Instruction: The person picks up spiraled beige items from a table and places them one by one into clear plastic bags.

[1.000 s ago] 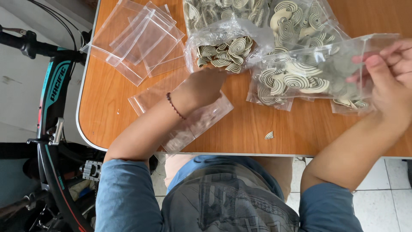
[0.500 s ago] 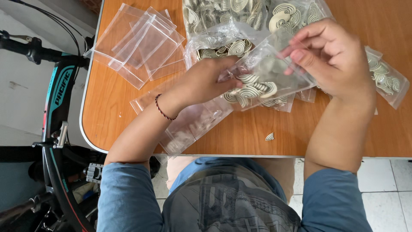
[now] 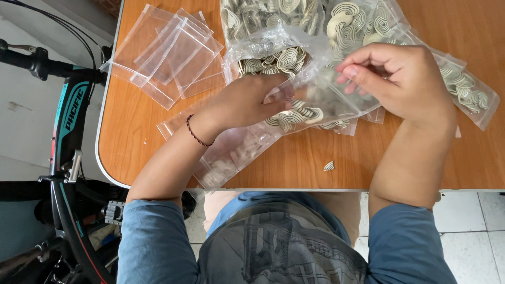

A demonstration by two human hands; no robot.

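Left hand [image 3: 247, 102]: middle of the frame, palm down, fingers curled and closed on the left side of a small clear bag [image 3: 315, 108]; a dark cord bracelet [image 3: 197, 134] sits on the wrist.
Right hand [image 3: 402, 79]: upper right of centre, fingers bent and pinched together on the bag's upper right edge; fingertips point left toward the other hand.
Bag: held between both hands just above the table [image 3: 137, 142], at centre frame; it holds pale spiral-patterned pieces, which show through the plastic below the left fingertips.
Open sack [image 3: 273, 50]: crinkled clear plastic just above the left hand, top centre, full of the same spiral pieces.
Filled bags [image 3: 468, 89]: lie under and behind the right hand, reaching the upper right of the frame; more fill the top centre.
Empty bags [image 3: 168, 50]: loose overlapping pile of flat clear bags in the upper left of the table, well apart from the hands.
Flat bags under forearm [image 3: 231, 152]: more clear plastic lying under the left wrist, reaching to the table's near edge.
Stray piece [image 3: 329, 166]: a single spiral piece lying alone on the wood near the table's front edge, below the held bag.
Bicycle [image 3: 68, 121]: black and teal frame standing at the left edge of the frame, beside the table.
Sleeves: blue, at the bottom of the frame.
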